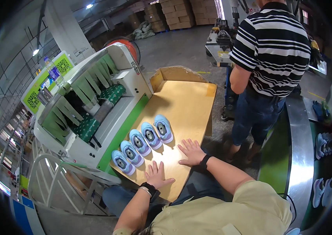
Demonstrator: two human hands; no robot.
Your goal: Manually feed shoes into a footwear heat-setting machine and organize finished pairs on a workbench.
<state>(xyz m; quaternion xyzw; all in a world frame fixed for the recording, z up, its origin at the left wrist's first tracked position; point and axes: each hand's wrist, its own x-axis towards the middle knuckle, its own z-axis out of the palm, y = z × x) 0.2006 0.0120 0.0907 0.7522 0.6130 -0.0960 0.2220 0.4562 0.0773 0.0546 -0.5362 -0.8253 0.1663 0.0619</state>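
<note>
Before your spread palms: five pale blue shoes in a row

Nearest you, your left hand (156, 175) lies palm down with its fingers fanned wide, holding nothing. Ahead and to its right, your right hand (190, 152) is likewise wide and bare of any load. Both look rested on the tan board (189, 105), though one view cannot settle how firmly they press.

Just beyond your fingertips stand the light blue shoes (139, 142), side by side, slanting from left of your left hand up to a spot ahead and left of your right. Neither hand appears to touch them.

The step in hand seems to be a pause, with the row set out and both palms down. Reaching for a shoe would call for lifting a hand off the board and closing the fingers around one without nudging its close neighbours.

Past the row, ahead and left of your hands, sits a white and green machine (128, 81) with hanging fabric strips. Ahead and right of your right hand, a co-worker (272, 51) in a striped shirt stands facing away. Farthest off, straight ahead, rise stacked cartons (177, 15).
</note>
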